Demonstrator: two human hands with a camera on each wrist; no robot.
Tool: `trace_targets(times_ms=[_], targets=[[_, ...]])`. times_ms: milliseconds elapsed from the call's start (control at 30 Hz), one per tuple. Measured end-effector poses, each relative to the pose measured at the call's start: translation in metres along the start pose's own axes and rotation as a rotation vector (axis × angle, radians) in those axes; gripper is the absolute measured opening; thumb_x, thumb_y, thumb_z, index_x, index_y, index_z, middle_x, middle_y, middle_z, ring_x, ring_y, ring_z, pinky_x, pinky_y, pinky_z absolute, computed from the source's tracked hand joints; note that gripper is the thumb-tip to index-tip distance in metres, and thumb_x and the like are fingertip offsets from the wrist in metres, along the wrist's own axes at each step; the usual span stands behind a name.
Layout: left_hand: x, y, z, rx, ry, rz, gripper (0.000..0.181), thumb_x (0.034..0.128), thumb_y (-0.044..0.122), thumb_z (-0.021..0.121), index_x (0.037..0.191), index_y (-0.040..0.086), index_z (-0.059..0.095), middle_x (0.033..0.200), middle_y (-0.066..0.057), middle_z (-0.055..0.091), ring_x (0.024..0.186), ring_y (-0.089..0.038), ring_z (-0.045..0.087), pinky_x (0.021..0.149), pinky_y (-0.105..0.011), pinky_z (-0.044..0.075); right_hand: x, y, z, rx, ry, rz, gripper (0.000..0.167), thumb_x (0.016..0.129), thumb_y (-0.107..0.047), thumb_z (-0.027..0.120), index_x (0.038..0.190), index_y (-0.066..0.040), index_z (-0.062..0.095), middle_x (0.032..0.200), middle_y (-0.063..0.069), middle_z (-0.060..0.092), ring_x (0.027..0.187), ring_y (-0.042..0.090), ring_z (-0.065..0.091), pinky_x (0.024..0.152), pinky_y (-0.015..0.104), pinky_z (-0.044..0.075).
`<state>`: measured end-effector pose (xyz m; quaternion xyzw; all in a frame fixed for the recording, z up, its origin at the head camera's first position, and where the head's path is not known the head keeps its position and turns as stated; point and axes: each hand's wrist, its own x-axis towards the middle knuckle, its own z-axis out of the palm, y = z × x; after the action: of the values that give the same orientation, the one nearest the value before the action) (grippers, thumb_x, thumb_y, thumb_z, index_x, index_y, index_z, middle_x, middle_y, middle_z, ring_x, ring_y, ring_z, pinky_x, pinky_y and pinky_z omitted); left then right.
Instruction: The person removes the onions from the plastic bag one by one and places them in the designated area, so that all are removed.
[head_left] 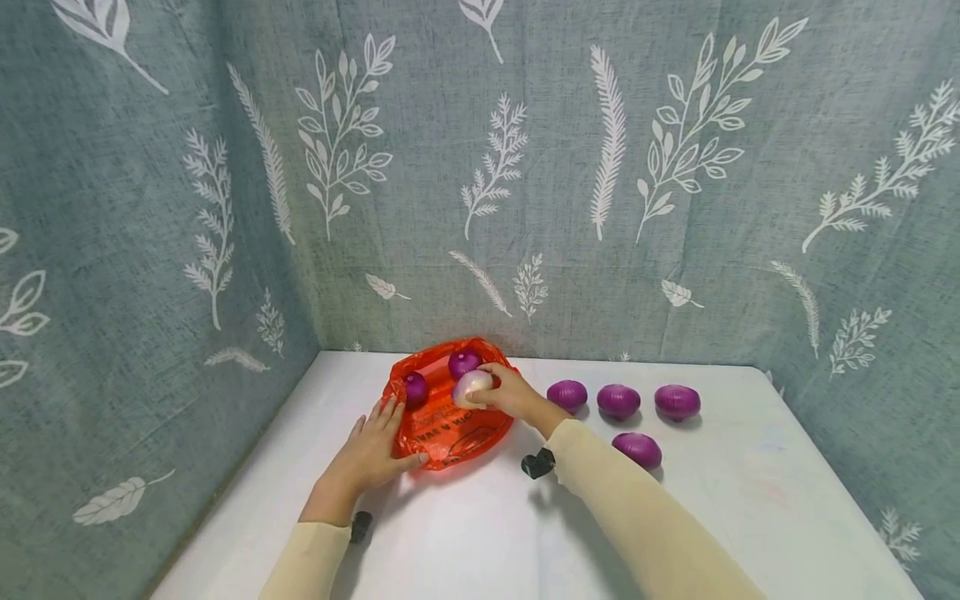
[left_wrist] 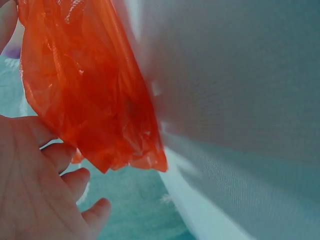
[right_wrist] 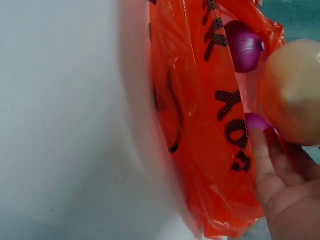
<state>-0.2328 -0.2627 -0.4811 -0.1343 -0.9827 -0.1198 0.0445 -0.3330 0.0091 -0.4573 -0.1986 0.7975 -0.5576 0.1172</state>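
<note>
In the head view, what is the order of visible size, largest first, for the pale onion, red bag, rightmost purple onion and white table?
1. White table
2. Red bag
3. Pale onion and rightmost purple onion: too alike to rank; the right hand partly covers the pale one.

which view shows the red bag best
The head view: it shows nearly all the red bag, opening included. The left wrist view has a crumpled side, the right wrist view a printed side and part of its inside, both cropped.
</note>
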Motion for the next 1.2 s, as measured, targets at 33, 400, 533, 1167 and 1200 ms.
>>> trace_targets(times_ms=[33, 400, 533, 1167, 1200], targets=[[0.0, 0.0, -0.001, -0.002, 0.002, 0.003, 0.109, 0.0809, 0.075, 0.055, 0.153, 0.0, 0.023, 0.159, -0.02, 0.017, 0.144, -0.042, 0.012, 0.113, -0.059, 0.012, 0.0, -0.001, -0.001, -0.014, 0.002, -0.01, 0.065, 0.085, -0.024, 0.077, 0.138, -0.003, 0.047, 0.125, 0.014, 0.057, 0.101, 0.024, 0.059, 0.085, 0.034, 0.053], [0.002, -0.001, 0.0, -0.008, -0.003, -0.013, 0.106, 0.0819, 0.069, 0.06, 0.153, 0.0, 0.022, 0.158, -0.021, 0.017, 0.145, -0.041, 0.011, 0.114, -0.059, 0.011, -0.002, 0.001, -0.012, -0.13, 0.034, -0.03, 0.066, 0.081, -0.031, 0.079, 0.136, -0.006, 0.052, 0.122, 0.009, 0.06, 0.102, 0.022, 0.058, 0.09, 0.037, 0.05], [0.002, 0.0, 0.0, -0.007, 0.001, -0.013, 0.106, 0.082, 0.069, 0.06, 0.154, 0.001, 0.021, 0.159, -0.02, 0.017, 0.145, -0.041, 0.011, 0.114, -0.059, 0.011, -0.004, 0.0, -0.016, -0.144, 0.039, -0.034, 0.062, 0.081, -0.029, 0.08, 0.133, -0.007, 0.055, 0.122, 0.009, 0.06, 0.106, 0.024, 0.057, 0.093, 0.04, 0.048], [0.002, 0.0, -0.003, 0.009, 0.007, 0.009, 0.109, 0.081, 0.074, 0.056, 0.153, -0.001, 0.022, 0.158, -0.022, 0.019, 0.144, -0.043, 0.013, 0.113, -0.059, 0.012, -0.027, -0.006, -0.043, -0.16, 0.018, 0.006, 0.071, 0.077, -0.026, 0.084, 0.137, -0.009, 0.05, 0.126, 0.008, 0.058, 0.111, 0.024, 0.058, 0.089, 0.039, 0.052], [0.002, -0.001, -0.002, 0.01, 0.01, 0.012, 0.109, 0.081, 0.074, 0.055, 0.153, -0.001, 0.022, 0.157, -0.022, 0.019, 0.144, -0.044, 0.014, 0.113, -0.06, 0.013, -0.029, -0.005, -0.046, -0.135, 0.016, 0.005, 0.071, 0.077, -0.024, 0.084, 0.137, -0.008, 0.05, 0.126, 0.008, 0.058, 0.111, 0.024, 0.059, 0.088, 0.038, 0.053]])
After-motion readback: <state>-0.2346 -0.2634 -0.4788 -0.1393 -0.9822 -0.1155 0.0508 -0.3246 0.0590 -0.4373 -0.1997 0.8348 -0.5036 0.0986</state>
